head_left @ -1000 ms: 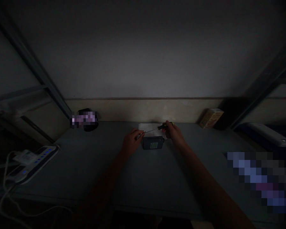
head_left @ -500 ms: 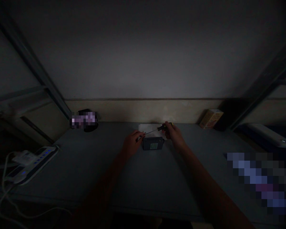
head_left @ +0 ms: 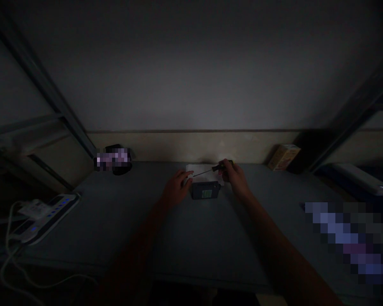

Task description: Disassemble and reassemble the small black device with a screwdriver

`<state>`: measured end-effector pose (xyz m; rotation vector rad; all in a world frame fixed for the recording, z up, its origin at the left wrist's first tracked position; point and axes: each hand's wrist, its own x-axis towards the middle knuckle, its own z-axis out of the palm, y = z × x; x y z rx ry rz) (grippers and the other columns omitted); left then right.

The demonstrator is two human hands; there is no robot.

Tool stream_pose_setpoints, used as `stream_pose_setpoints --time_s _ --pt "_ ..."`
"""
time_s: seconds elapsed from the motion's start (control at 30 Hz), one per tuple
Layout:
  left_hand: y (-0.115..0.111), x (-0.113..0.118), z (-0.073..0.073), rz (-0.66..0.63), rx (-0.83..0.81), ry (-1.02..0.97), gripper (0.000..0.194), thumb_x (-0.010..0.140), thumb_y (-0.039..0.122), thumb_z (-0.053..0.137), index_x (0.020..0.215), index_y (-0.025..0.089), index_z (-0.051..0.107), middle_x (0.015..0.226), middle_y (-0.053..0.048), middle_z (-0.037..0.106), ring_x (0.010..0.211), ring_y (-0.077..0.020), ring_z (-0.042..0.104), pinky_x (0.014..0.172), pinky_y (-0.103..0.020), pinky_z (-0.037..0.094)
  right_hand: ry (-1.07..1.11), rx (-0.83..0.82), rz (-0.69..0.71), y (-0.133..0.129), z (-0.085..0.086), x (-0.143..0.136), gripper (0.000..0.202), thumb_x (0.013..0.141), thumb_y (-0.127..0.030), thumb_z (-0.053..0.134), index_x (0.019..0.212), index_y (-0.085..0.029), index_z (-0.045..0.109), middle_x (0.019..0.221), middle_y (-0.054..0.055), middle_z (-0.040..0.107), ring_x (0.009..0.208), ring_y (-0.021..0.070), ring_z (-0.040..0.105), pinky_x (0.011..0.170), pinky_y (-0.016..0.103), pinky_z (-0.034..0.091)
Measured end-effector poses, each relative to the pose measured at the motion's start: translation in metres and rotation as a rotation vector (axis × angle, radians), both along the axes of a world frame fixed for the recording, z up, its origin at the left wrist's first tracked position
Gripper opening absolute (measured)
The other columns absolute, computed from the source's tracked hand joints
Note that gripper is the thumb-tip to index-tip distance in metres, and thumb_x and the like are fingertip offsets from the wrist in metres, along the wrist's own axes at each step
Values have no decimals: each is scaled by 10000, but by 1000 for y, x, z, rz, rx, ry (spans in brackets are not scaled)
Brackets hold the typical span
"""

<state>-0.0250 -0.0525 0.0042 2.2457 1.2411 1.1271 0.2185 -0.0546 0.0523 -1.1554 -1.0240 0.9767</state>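
Note:
My right hand (head_left: 234,176) is wrapped round the handle of a screwdriver (head_left: 219,166), whose thin shaft points left. The shaft's tip lies close to the fingers of my left hand (head_left: 178,187). Those fingers are apart, and nothing shows between them. A dark box-shaped device (head_left: 198,193) with slots along its top and a green label on its front stands between my hands. Behind it a white sheet (head_left: 196,168) lies on the grey table (head_left: 191,238).
At the left lies a white power strip (head_left: 55,212) with blue lights and cables. A dark object (head_left: 122,168), partly pixelated, sits at the back left. A yellowish carton (head_left: 284,157) stands at the back right. Pixelated items lie at the right.
My left fingers have spread and come away from the screwdriver's tip. My right hand and the screwdriver have shifted slightly upward.

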Motion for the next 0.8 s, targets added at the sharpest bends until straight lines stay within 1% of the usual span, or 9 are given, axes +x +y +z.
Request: stream_pose_setpoints --time_s 0.13,0.2,0.3,0.37,0.47,0.57,0.63,0.7,0.8 --pt "0 0 4 -45 -66 -99 327 1029 390 521 1182 200 739 1014 -63 655 774 -151 594 744 -276 472 73 -2 -52 0 3 5 572 731 -746 715 892 -198 716 598 -10 624 497 117 493 459 240 329" --pt "0 -1 5 -108 -158 -156 339 1010 419 541 1126 185 757 931 -55 662 782 -163 591 724 -272 448 122 8 -68 2 2 9 560 711 -742 736 874 -206 710 599 -17 610 513 118 511 463 234 339" --pt "1 -4 5 -256 -386 -252 416 993 488 544 1187 179 743 811 -34 638 720 -164 558 661 -267 398 174 26 -77 2 2 13 525 703 -718 757 846 -216 700 604 -27 588 517 113 509 469 232 353" --pt "2 -7 5 -332 -502 -307 459 970 521 566 1219 174 733 792 -33 628 711 -166 552 644 -266 381 186 32 -83 1 3 14 501 707 -699 764 827 -217 695 613 -31 575 519 107 495 470 229 355" --pt "5 -10 5 -392 -586 -346 477 901 501 666 1250 182 723 913 -59 678 806 -190 603 690 -270 417 190 50 -67 -2 5 12 467 724 -667 771 811 -215 691 645 -33 559 541 97 485 479 218 359" --pt "6 -12 7 -449 -637 -346 479 835 438 758 1251 203 726 1100 -82 714 988 -242 653 837 -314 479 177 65 -56 -4 8 11 450 739 -651 766 803 -213 688 662 -30 547 553 94 472 479 215 350" --pt "5 -11 8 -457 -638 -345 455 830 415 773 1233 209 735 1187 -93 719 1089 -270 660 924 -348 489 159 66 -56 -5 9 10 445 744 -650 757 804 -215 683 671 -24 557 554 100 470 479 225 352" --pt "4 -10 8 -440 -624 -337 439 842 426 767 1225 212 742 1219 -103 726 1123 -282 667 953 -365 499 133 66 -53 -6 11 10 440 754 -651 740 810 -220 676 681 -17 569 558 110 475 485 236 361" --pt "4 -9 6 -403 -599 -311 456 846 471 766 1218 208 750 1203 -107 747 1106 -286 687 956 -381 516 91 75 -45 -10 14 8 436 769 -654 716 809 -223 669 690 -9 572 571 122 478 495 244 367"
